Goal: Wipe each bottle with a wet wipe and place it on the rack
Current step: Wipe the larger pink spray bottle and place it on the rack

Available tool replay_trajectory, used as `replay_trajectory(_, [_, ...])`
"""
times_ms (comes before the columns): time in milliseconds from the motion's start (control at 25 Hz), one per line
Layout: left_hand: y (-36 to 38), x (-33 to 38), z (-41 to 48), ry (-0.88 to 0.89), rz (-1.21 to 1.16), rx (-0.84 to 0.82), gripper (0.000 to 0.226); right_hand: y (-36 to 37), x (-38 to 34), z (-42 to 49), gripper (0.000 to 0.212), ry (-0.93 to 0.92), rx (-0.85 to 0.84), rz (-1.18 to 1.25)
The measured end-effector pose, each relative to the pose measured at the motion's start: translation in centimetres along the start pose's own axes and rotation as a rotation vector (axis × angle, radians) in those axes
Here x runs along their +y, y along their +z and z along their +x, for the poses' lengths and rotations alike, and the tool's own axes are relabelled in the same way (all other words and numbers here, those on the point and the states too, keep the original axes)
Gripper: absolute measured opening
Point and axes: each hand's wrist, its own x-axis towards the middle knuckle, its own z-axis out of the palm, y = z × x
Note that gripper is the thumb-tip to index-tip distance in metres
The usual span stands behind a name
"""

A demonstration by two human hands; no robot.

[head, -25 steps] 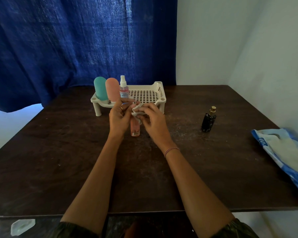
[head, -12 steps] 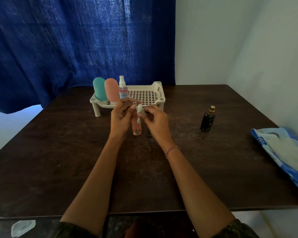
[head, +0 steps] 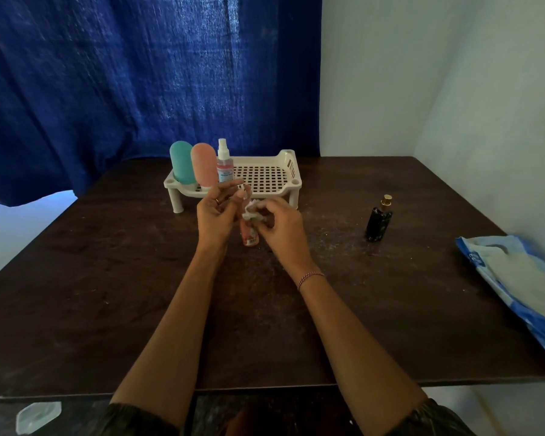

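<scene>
Mid-frame, the left hand (head: 216, 215) grips the small pink bottle (head: 249, 238) by its top. The right hand (head: 282, 226) pinches a crumpled wipe (head: 251, 213) against it, the bottle upright between both hands.

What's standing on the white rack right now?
On the rack, at its left end: a teal bottle, a pink bottle and a clear spray bottle, all upright. The left hand hides part of the front edge, so that strip is unseen.

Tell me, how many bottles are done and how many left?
Three look done: the teal bottle, pink bottle and spray bottle stand on the rack. In hand: the left hand holds the small peach bottle while the right hand rubs it with the wet wipe. Left: the black bottle on the table.
</scene>
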Motion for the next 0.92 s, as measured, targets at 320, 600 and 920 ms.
replay_trajectory(320, [-0.3,-0.2,0.2,-0.164,0.089,-0.101,0.054,-0.4,1.0,0.2,0.017,0.153,-0.128,-0.046])
replay_trajectory(600, [-0.8,0.4,0.1,-0.232,-0.267,0.169,0.056,0.1,0.3,0.1,0.028,-0.005,-0.179,0.029])
replay_trajectory(920, [-0.3,0.8,0.5,-0.406,-0.573,0.271,0.048,-0.3,0.4,0.3,0.021,0.076,0.035,0.155])
